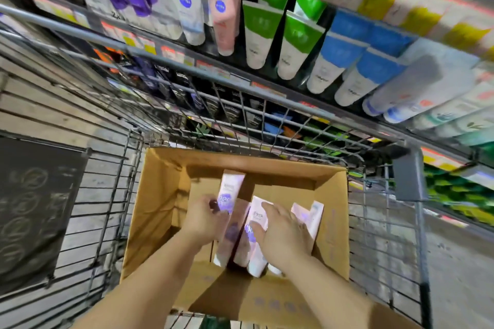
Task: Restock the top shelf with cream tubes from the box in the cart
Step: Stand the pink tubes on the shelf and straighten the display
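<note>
Both hands down inside the open cardboard box (160,195), which sits in the wire cart (112,168); left hand (204,218) has fingers curled round a pink-and-white cream tube (229,189) with purple print, tube leaning up toward the far wall of the box, its flat end highest; right hand (283,234) lies over a second tube (258,218) with thumb on its left edge and fingers spread across the top, looks like a grip but motion blur leaves it unclear how tight; more tubes of the same kind packed beside and under the hands, one pair (311,215) just right of the right hand; box flaps folded outward; shelves (267,83) beyond the cart's far rim hold rows of tubes, white with purple, blue-logo, green and blue ones; frame is blurred overall.
</note>
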`<state>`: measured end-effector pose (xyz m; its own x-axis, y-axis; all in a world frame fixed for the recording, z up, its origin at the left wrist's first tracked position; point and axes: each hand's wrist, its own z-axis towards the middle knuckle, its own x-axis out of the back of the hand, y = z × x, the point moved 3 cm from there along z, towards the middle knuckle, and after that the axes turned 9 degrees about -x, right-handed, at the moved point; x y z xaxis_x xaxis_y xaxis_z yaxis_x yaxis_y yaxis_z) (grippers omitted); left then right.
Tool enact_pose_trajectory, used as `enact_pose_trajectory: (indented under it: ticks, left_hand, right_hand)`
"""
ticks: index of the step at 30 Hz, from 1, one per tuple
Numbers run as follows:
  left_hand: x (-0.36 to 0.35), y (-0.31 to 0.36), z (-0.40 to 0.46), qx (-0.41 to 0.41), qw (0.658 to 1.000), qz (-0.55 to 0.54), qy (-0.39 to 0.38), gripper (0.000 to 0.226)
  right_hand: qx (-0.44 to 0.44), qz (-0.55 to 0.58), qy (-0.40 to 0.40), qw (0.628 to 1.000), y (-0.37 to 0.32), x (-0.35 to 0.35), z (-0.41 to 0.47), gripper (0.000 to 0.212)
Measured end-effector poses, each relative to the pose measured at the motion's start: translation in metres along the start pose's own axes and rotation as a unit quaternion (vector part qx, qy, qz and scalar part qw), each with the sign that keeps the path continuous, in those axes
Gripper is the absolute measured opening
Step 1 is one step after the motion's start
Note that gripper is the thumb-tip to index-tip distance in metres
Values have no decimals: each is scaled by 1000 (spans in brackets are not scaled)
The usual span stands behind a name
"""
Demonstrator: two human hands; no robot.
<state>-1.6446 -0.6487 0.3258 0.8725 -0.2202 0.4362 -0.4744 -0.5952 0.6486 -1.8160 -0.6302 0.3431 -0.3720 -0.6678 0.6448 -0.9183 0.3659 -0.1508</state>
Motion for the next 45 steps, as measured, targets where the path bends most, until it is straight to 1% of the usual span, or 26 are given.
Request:
enact_pose_trajectory:
  ticks: [2, 4, 5, 6, 7, 8, 9, 11, 12, 13, 15, 18, 20, 23, 25, 28, 32, 34, 36, 37, 39, 42, 43, 45]
  left_hand:
    - [3, 11, -17, -31, 996, -63, -50, 16]
    - [0, 18, -30, -63, 984, -114, -125, 25]
    - [-2, 18, -32, -69, 977, -133, -151, 28]
    - [-3, 16, -32, -69, 973, -143, -165, 31]
    - [-5, 14, -30, -68, 973, -136, -176, 33]
    - [-6, 10, -28, -58, 976, -112, -178, 36]
    - [-9, 5, -25, -42, 983, -70, -164, 37]
    - [-15, -9, -17, -2, 994, 49, -95, 29]
    - [-18, -14, -17, 20, 992, 107, -66, 22]
    - [-22, -18, -19, 39, 986, 153, -55, 20]
    - [-34, -29, -25, 57, 978, 191, -65, 24]
    - [-42, -39, -30, 68, 982, 168, -53, 27]
    - [-40, -41, -30, 89, 988, 109, -56, 25]
    - [-28, -34, -35, 101, 992, 5, -79, 26]
    - [-17, -19, -40, 71, 992, -39, -94, 25]
    - [5, 22, -54, 15, 992, -76, -97, 26]
    - [33, 79, -72, -57, 992, -72, -84, 29]
    - [44, 104, -84, -84, 989, -82, -90, 33]
    - [51, 129, -98, -111, 984, -92, -102, 34]
    - [53, 142, -106, -126, 981, -90, -113, 35]
    - [54, 168, -122, -159, 974, -87, -139, 36]
    - [45, 213, -147, -199, 962, -88, -164, 35]
    - [39, 231, -157, -217, 958, -83, -170, 36]
    - [23, 273, -178, -251, 947, -74, -185, 41]
  right_hand:
    - [-8, 95, -79, 992, -8, -1, -3, 58]
    - [-24, 206, -143, 968, -15, 1, -7, 52]
    - [-33, 253, -152, 955, -15, 3, -6, 48]
    - [-35, 284, -144, 947, -13, 5, -4, 48]
    - [-40, 294, -132, 946, -9, 7, -3, 49]
    - [-39, 294, -121, 947, -5, 10, -3, 48]
    - [-45, 285, -116, 950, 0, 12, -1, 44]
    - [-59, 282, -105, 952, 12, 15, 3, 34]
    - [-66, 278, -96, 953, 18, 16, 5, 31]
    - [-73, 277, -85, 954, 23, 17, 7, 31]
    - [-83, 278, -62, 955, 33, 17, 11, 32]
    - [-91, 309, -69, 944, 42, 15, 10, 26]
    - [-90, 329, -71, 937, 45, 17, 6, 22]
    - [-83, 324, -72, 940, 44, 26, -3, 24]
    - [-73, 334, -79, 936, 39, 34, -12, 23]
    - [-55, 352, -74, 931, 26, 53, -31, 19]
    - [-41, 360, -40, 931, 9, 94, -66, 18]
    - [-32, 358, -16, 933, 5, 117, -87, 23]
    - [-19, 371, -3, 929, 5, 138, -108, 21]
    - [-14, 384, 3, 923, 7, 146, -117, 21]
    - [-13, 397, 23, 917, 15, 166, -140, 28]
    - [-6, 430, 44, 902, 40, 201, -170, 32]
    - [-1, 445, 49, 894, 51, 215, -181, 31]
    - [12, 485, 54, 872, 79, 244, -203, 20]
